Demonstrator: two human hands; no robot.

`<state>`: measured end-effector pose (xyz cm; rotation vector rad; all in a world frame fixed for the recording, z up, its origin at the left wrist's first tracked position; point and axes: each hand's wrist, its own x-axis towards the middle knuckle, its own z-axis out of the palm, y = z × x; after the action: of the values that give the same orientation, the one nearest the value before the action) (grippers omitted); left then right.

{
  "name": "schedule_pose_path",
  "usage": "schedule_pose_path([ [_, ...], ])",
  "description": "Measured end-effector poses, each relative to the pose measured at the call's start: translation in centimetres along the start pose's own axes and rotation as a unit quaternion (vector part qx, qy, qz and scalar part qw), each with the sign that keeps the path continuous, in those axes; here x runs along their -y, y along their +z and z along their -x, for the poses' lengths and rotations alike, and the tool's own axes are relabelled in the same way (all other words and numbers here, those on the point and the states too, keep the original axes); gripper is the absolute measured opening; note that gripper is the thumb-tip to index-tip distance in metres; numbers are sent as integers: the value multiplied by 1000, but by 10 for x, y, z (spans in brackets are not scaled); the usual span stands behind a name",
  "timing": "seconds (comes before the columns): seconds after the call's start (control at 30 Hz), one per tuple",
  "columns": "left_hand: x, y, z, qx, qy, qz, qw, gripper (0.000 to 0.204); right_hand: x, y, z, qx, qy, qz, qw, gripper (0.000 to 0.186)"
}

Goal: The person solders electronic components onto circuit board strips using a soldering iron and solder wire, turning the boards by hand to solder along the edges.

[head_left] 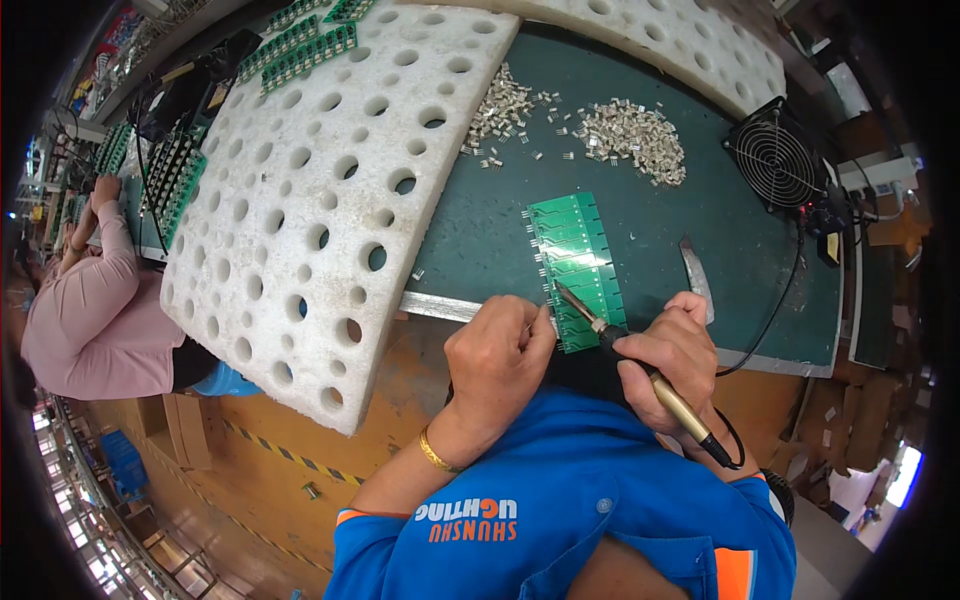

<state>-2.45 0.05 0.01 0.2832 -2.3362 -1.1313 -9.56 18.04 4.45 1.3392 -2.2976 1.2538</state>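
Note:
A green circuit board panel (580, 250) lies on the dark green work table in front of me, with small pin connectors along its left edge. My right hand (672, 350) is closed around a soldering iron (668, 392) with a black and gold handle. The iron's tip points at the panel's left edge, in its lower half; whether it touches is too small to tell. At the panel's lower left corner my left hand (497, 348) is closed, thumb and forefinger pinched together. What they hold, if anything, cannot be made out.
Two heaps of small white connectors (635, 140) lie beyond the panel. A holed white foam board (320, 170) covers the left, with assembled boards (310, 57) on it. A black fan (775, 160) and curved metal blade (695, 275) are right. A pink-sleeved person (105, 300) works far left.

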Motion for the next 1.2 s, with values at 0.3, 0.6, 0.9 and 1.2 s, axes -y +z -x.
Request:
schedule_pose_path([
  [0.3, 0, 0, 1, 12, -22, 9, 1000, 16, 1, 0, -1, 5, 0, 6, 1000, 24],
  [0.6, 0, 0, 0, 10, -16, 5, 1000, 16, 1, -1, 1, 3, 2, 1, 1000, 24],
  [0.9, 1, 2, -2, 2, -2, -5, 1000, 17, 0, 0, 1, 1, 3, 0, 1000, 25],
  [1.2, 1, 3, -3, 8, -1, -6, 1000, 17, 0, 0, -1, 2, 9, -5, 1000, 24],
])
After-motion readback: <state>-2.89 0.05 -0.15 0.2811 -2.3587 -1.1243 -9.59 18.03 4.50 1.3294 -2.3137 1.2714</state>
